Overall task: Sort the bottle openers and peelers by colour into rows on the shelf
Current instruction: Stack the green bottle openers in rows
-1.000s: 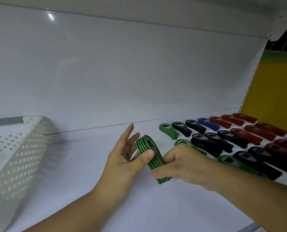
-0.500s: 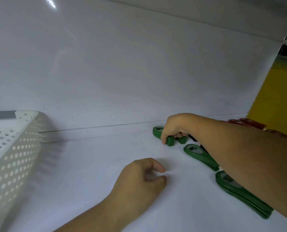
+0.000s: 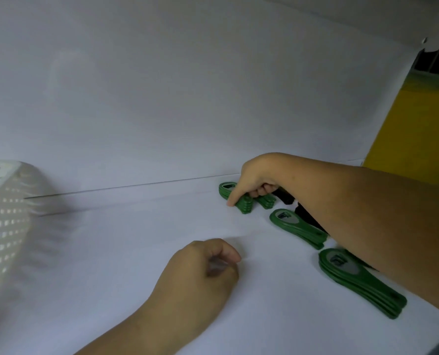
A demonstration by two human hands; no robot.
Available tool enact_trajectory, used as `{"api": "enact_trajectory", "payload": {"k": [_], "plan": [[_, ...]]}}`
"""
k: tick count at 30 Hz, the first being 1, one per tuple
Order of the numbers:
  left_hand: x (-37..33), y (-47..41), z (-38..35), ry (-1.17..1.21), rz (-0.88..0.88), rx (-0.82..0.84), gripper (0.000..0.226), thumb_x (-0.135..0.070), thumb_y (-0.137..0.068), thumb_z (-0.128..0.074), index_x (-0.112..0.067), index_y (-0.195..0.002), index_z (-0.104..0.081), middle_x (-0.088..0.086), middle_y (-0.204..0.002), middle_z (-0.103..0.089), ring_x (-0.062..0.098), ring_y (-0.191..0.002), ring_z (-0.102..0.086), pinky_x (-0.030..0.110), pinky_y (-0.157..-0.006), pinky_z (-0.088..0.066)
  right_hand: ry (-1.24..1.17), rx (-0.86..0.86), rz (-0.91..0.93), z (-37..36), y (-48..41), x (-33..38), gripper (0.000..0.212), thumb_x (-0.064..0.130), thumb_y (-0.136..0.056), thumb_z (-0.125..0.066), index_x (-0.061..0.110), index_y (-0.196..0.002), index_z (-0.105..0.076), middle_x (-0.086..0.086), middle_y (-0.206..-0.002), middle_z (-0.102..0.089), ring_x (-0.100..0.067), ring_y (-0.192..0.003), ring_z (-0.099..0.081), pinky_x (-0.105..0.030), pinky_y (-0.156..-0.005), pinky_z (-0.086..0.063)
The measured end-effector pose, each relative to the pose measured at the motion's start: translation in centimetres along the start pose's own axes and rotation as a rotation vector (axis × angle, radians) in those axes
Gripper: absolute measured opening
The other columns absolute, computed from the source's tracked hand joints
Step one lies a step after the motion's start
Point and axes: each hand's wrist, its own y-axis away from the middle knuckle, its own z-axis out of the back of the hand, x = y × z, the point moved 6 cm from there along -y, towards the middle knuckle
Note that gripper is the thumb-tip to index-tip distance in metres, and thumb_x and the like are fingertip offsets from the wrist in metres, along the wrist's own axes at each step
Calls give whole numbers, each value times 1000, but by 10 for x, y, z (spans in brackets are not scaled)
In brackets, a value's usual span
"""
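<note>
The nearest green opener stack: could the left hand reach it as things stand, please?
Probably yes. Only bare shelf lies between the left hand and the nearest green opener stack; the right hand grips the back green stack, its forearm crossing beyond.

The shelf [image 3: 136, 265] and its back panel [image 3: 187, 98] are plain white. The basket [image 3: 3, 226] is off-white, patterned with even rows of small round holes. The back stack of bottle openers [image 3: 244, 205], the middle stack [image 3: 300, 230] and the front stack [image 3: 367, 288] are all dark green. The middle and front ones carry a grey oval inset near the head. Black openers [image 3: 286, 198] show behind them. The wall [image 3: 413, 139] at right is yellow.
</note>
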Motion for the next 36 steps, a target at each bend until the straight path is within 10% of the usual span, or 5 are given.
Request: {"api": "enact_trajectory", "payload": {"k": [5, 12, 36], "plan": [[-1, 3, 1, 27, 2, -11, 23, -12, -85, -61, -30, -73, -67, -9, -76, -69, -3, -49, -51, 7, -49, -36, 11, -200, 91, 33, 36, -19, 48, 55, -78, -67, 8, -86, -71, -1, -61, -43, -16, -51, -33, -24, -49, -27], [3, 2, -3, -8, 44, -45, 27, -15, -86, -60, -33, -67, -66, -11, -72, -67, -3, -46, -51, 9, -45, -35, 230, -243, 73, 11, 63, -71, 54, 63, -71, -69, 14, -57, -51, 1, -58, -44, -16, -54, -41, -25, -50, -30], [-1, 4, 1, -46, -15, -24, 25, -10, -87, -58, -29, -73, -68, -14, -79, -69, -9, -73, -59, 1, -60, -38, 115, -262, 86, 1, 56, -68, 57, 67, -68, -69, 13, -70, -53, -1, -72, -56, -18, -64, -54, -26, -57, -41]]}}
